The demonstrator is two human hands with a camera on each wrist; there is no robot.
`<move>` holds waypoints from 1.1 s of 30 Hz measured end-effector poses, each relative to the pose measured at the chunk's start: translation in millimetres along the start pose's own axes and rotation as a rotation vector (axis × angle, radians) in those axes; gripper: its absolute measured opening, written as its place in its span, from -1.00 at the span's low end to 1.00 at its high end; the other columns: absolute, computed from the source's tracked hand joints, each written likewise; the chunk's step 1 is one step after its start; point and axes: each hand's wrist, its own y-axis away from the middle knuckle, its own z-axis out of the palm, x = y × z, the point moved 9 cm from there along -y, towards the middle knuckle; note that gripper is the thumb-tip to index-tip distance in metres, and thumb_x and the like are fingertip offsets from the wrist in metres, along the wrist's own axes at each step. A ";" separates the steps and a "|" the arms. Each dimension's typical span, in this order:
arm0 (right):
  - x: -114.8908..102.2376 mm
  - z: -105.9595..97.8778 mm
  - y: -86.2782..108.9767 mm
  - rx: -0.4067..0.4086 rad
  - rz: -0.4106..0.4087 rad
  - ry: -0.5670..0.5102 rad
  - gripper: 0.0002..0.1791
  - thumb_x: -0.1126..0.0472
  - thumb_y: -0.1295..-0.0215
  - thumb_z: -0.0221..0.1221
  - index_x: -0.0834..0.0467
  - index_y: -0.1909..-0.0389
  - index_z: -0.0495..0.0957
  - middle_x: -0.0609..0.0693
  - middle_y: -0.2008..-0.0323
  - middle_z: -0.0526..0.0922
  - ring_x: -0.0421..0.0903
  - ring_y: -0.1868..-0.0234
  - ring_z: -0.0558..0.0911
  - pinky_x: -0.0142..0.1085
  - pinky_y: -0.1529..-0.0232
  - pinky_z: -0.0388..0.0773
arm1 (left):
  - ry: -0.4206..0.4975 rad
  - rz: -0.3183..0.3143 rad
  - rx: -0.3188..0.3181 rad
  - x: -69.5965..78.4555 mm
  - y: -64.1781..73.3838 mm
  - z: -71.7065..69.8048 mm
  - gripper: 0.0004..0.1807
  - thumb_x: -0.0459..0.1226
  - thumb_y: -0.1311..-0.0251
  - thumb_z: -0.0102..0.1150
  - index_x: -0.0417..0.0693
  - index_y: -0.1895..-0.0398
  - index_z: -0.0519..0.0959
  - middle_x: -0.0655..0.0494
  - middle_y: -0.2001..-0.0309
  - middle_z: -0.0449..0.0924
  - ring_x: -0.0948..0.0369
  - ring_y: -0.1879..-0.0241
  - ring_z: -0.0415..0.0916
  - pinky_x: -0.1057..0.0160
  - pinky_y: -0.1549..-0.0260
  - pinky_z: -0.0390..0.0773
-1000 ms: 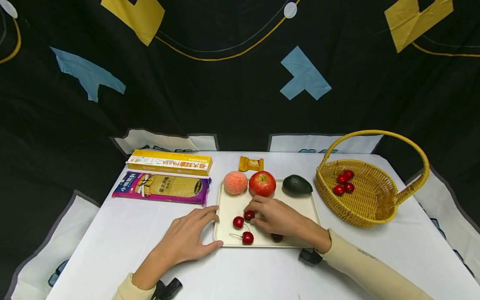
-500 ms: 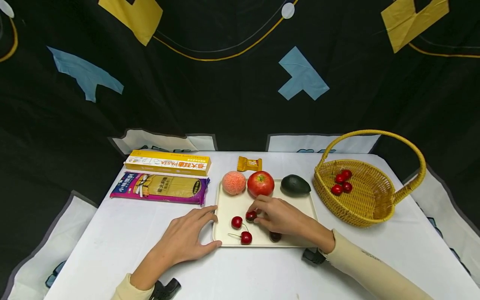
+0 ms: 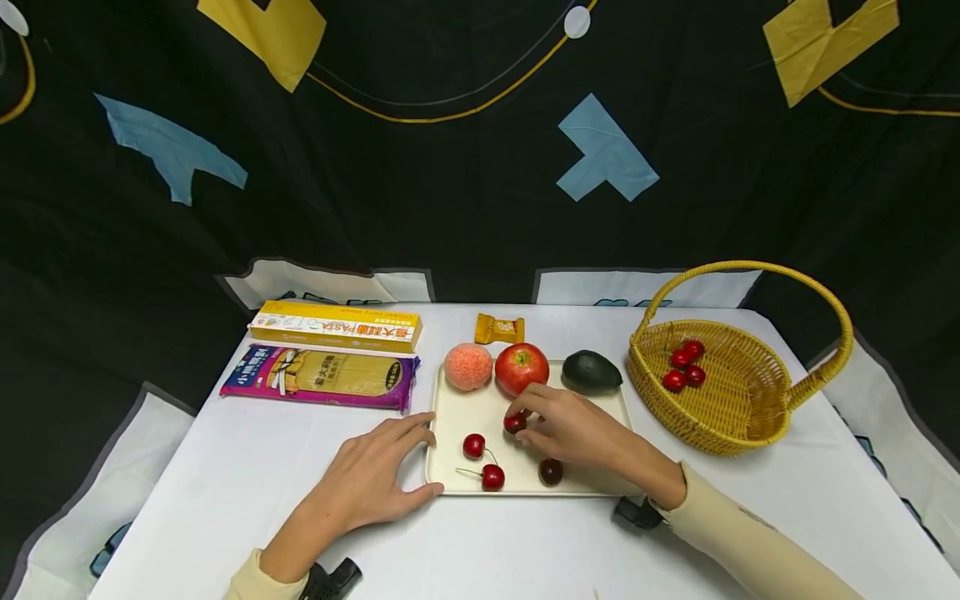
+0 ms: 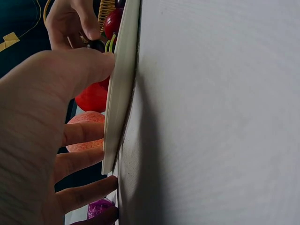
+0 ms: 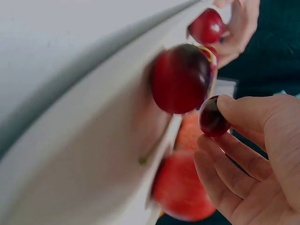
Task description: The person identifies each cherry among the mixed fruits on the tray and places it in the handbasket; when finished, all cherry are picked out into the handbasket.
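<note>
Over the cream tray (image 3: 457,406), my right hand (image 3: 566,425) pinches a dark red cherry (image 5: 213,117) between thumb and fingertips. My left hand (image 3: 371,475) lies at the tray's left edge, fingers spread and relaxed, with fingertips and thumb on the rim in the left wrist view. Two stemmed cherries (image 3: 492,477) lie on the tray between the hands. A darker cherry (image 3: 551,472) sits below my right hand, its stem showing in the right wrist view. Along the tray's back are a bumpy pink-orange ball (image 3: 468,367), a red apple (image 3: 522,369) and an avocado (image 3: 592,372).
Right of the tray stands a yellow wicker basket (image 3: 750,408) with a tall handle and several cherries (image 3: 684,365) inside. At the back left lie a yellow pasta box (image 3: 335,325) and a purple noodle packet (image 3: 318,377). A small yellow wrapped snack (image 3: 499,328) lies behind the apple.
My right hand has moved a little to the right and back with the cherry pinched, uncovering more of the darker cherry. The left hand stays at the tray edge.
</note>
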 end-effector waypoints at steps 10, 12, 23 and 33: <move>14.0 -48.2 26.3 0.175 0.049 0.058 -0.66 0.26 -0.26 0.54 0.05 -0.02 0.72 -0.10 0.03 0.72 -0.12 0.15 0.73 -0.25 0.13 0.74 | 0.008 0.015 0.012 1.8 0.1 -2.5 -0.43 0.31 -0.13 0.46 0.29 -0.09 0.65 0.21 -0.51 0.48 0.06 -0.40 0.53 -0.12 0.03 0.72; 18.2 -55.7 32.1 0.205 0.059 0.062 -0.66 0.26 -0.25 0.55 0.05 -0.01 0.73 -0.09 0.04 0.71 -0.11 0.16 0.72 -0.24 0.12 0.74 | 0.005 0.014 0.011 1.6 0.7 -2.8 -0.42 0.31 -0.12 0.46 0.28 -0.10 0.65 0.21 -0.51 0.48 0.06 -0.41 0.53 -0.11 0.02 0.72; 39.5 -89.2 67.1 0.327 0.082 0.106 -0.61 0.36 -0.17 0.57 0.10 -0.01 0.74 -0.05 0.09 0.73 -0.10 0.24 0.70 -0.21 0.26 0.74 | 0.001 0.000 -0.015 -0.9 2.5 -1.7 -0.37 0.35 -0.11 0.44 0.29 -0.15 0.65 0.22 -0.54 0.45 0.06 -0.43 0.50 -0.14 0.00 0.71; 68.7 -123.6 94.4 0.401 0.162 0.088 -0.58 0.38 -0.19 0.55 0.10 -0.07 0.72 -0.05 0.01 0.75 -0.07 0.12 0.74 -0.21 0.18 0.77 | 0.019 0.016 -0.012 -0.5 0.8 -1.7 -0.37 0.33 -0.08 0.47 0.31 -0.15 0.65 0.24 -0.53 0.46 0.07 -0.41 0.52 -0.11 0.01 0.70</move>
